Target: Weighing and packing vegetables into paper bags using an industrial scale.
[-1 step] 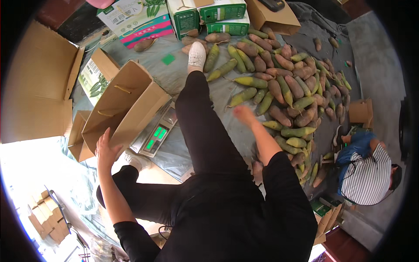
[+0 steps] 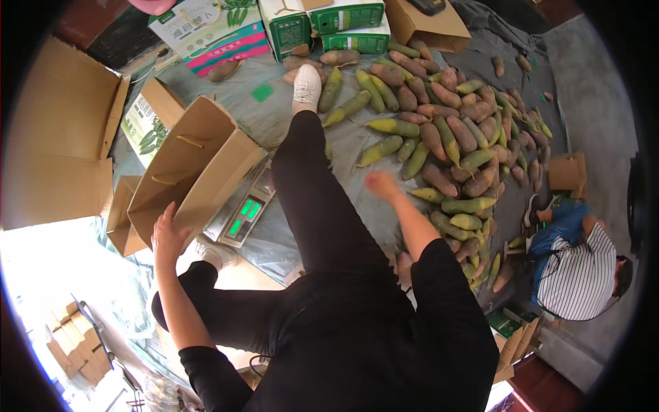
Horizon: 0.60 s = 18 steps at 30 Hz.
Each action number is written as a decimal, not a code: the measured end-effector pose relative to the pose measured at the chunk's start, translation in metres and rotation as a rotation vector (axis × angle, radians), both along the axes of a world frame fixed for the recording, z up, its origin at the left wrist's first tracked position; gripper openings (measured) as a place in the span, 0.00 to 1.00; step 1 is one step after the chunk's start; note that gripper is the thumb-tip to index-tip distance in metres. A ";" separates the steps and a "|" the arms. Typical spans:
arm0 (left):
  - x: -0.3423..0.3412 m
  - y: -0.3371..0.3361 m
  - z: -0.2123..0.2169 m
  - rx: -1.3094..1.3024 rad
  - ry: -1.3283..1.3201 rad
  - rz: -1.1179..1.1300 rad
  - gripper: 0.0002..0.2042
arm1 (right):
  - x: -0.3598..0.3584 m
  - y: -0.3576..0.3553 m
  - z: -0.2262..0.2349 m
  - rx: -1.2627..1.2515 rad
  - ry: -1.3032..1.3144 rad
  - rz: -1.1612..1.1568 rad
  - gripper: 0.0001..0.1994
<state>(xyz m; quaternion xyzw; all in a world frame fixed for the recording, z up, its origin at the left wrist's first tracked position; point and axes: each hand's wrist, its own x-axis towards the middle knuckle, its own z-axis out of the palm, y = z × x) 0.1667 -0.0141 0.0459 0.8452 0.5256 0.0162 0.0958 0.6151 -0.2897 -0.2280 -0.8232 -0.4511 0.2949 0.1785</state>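
Note:
Beside the lower edge of an open brown cardboard box (image 2: 216,182), my left hand (image 2: 168,235) is open, its fingers stretched upward along the box wall. Rope handles show inside the box, which rests tilted on a digital scale (image 2: 241,221) with lit green digits. My right hand (image 2: 382,185) is held over the plastic sheet at the left edge of a large heap of radishes (image 2: 461,165), some green, some reddish brown with soil. That hand looks closed, slightly blurred, and nothing shows in it. A single green radish (image 2: 379,151) lies just above it.
Green and white printed cartons (image 2: 350,20) stand at the far side near another open box (image 2: 432,27). A large cardboard flap (image 2: 62,137) rises at left. At right, a person in a striped shirt (image 2: 576,278) sits low beside the heap. My white shoe (image 2: 307,84) is beside the radishes.
The whole view has shifted very slightly. Both hands and the box stay practically where they were.

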 end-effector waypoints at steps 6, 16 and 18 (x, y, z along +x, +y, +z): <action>-0.012 0.006 -0.015 -0.144 0.049 0.170 0.13 | -0.065 -0.018 -0.035 -0.229 0.093 0.056 0.06; -0.014 -0.007 -0.031 -0.057 -0.039 0.206 0.11 | -0.073 0.052 -0.045 -0.275 0.214 -0.139 0.14; -0.012 -0.006 -0.029 -0.085 -0.039 0.237 0.11 | -0.076 0.069 -0.048 -0.210 0.167 -0.187 0.17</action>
